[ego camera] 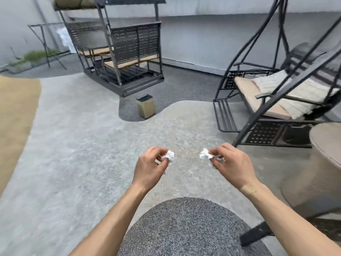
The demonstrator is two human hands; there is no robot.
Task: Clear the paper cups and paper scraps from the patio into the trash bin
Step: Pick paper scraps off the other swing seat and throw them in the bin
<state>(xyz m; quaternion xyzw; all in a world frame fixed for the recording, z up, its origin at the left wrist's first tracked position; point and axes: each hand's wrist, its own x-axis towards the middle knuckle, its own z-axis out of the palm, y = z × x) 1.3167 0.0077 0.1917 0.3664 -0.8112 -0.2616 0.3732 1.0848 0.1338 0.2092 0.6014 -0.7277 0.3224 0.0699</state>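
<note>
Both arms reach forward over the patio floor, and each hand has its fingers curled around a scrap. The left hand (150, 163) pinches a crumpled white paper scrap (169, 156) between thumb and fingertips, the wad poking out toward the middle. The right hand (230, 163) grips a second crumpled white paper wad (205, 154) the same way, with more white paper showing under its curled fingers, and a tan adhesive bandage (248, 190) lies across that wrist. The two scraps face each other, near but apart, held in the air above the pale grey speckled floor (83, 154). Straight ahead and well beyond the hands, a small square beige trash bin with a dark rim (146, 109) stands upright on a darker grey patch of floor. Behind it sits a dark metal glider bench with mesh backs, tan seat slats and a canopy roof (125, 52). To the right, a black metal swing seat with a beige cushion and a cream knitted throw (273, 97) leans across the view, and a round beige table (321, 163) shows at the right edge, just beside the right forearm. At the far left, a thin metal rack (46, 39) stands against the grey wall, with a low patch of green plants (36, 55) at its foot.
</note>
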